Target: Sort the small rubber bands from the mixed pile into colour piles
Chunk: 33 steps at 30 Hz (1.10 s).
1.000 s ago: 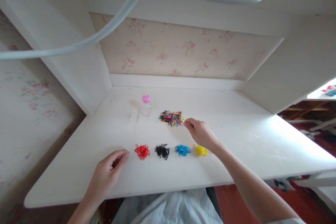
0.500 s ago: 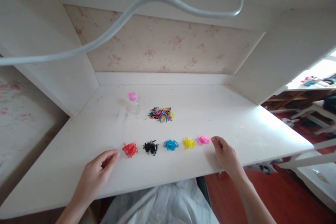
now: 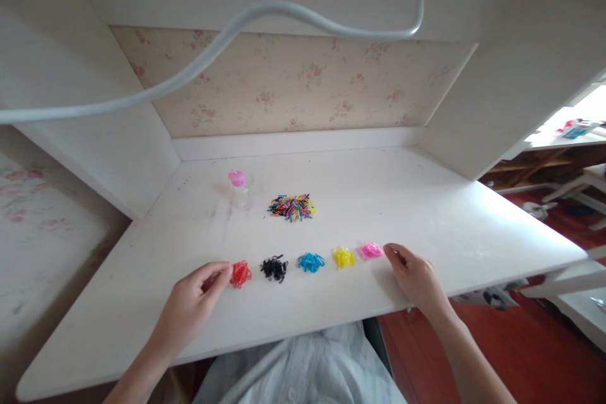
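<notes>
My left hand (image 3: 201, 293) is closed in a pinch, its fingertips against the left edge of a small heap of red rubber bands (image 3: 241, 274). To the right, in a row along the front of the white desk, lie heaps of black rubber bands (image 3: 274, 269), blue rubber bands (image 3: 311, 262), yellow rubber bands (image 3: 343, 257) and pink rubber bands (image 3: 370, 251). Beside the pink heap's right edge rests my right hand (image 3: 414, 274), its thumb and fingers also pinched together. Whatever either hand may hold is hidden. Behind the row sits a larger mixed-colour heap of rubber bands (image 3: 291, 207).
A clear bottle (image 3: 243, 199) with a pink top (image 3: 237, 178) stands left of the mixed heap. A thick white cable (image 3: 284, 9) crosses above the desk (image 3: 379, 189). White side panels and a flowered back wall (image 3: 307, 82) enclose the desk.
My left hand has moved right, up to the red heap, whose left side is now narrower and more gathered. My right hand stays by the pink heap. The view has shifted slightly.
</notes>
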### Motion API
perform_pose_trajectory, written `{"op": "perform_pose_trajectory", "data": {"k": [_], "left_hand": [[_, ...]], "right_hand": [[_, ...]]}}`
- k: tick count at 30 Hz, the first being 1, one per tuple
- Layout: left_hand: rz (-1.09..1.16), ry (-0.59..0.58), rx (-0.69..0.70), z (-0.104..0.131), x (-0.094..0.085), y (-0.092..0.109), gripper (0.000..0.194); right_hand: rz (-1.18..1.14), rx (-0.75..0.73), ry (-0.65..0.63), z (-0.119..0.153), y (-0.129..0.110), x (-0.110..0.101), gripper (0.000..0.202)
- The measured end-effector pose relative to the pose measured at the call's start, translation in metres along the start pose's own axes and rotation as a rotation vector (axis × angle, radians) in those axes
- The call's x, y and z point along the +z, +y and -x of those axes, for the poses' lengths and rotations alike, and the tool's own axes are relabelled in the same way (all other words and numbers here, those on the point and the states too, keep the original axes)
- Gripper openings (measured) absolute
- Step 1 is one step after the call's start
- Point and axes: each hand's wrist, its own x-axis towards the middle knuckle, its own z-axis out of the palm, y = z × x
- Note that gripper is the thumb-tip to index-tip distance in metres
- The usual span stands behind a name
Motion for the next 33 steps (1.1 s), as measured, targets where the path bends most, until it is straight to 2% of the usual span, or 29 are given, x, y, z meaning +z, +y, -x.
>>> {"op": "perform_pose_trajectory", "data": {"k": [4,7,9,13,17,23,33], "left_hand": [[-0.082,-0.147,0.204,-0.024,0.011,0.047,0.033],[-0.209,-0.159,0.321,-0.051,0.029,0.073,0.028],[-0.317,-0.162,0.339,-0.071,0.043,0.081,0.023],[-0.411,-0.130,0.288,-0.106,0.066,0.085,0.020],[-0.483,-0.064,0.234,-0.127,0.077,0.083,0.020],[-0.541,-0.003,0.230,-0.139,0.083,0.085,0.023],[-0.597,0.010,0.262,-0.147,0.086,0.087,0.033]], "right_hand": [[-0.077,0.038,0.089,-0.007,0.003,-0.003,0.040],[-0.170,0.100,0.167,-0.011,0.006,-0.002,0.045],[-0.224,0.147,0.192,-0.011,0.009,-0.002,0.048],[-0.240,0.192,0.182,-0.007,0.013,0.001,0.047],[-0.240,0.182,0.154,-0.005,0.014,0.003,0.046],[-0.244,0.180,0.159,-0.005,0.013,0.004,0.044],[-0.227,0.141,0.179,-0.005,0.014,0.005,0.047]]}}
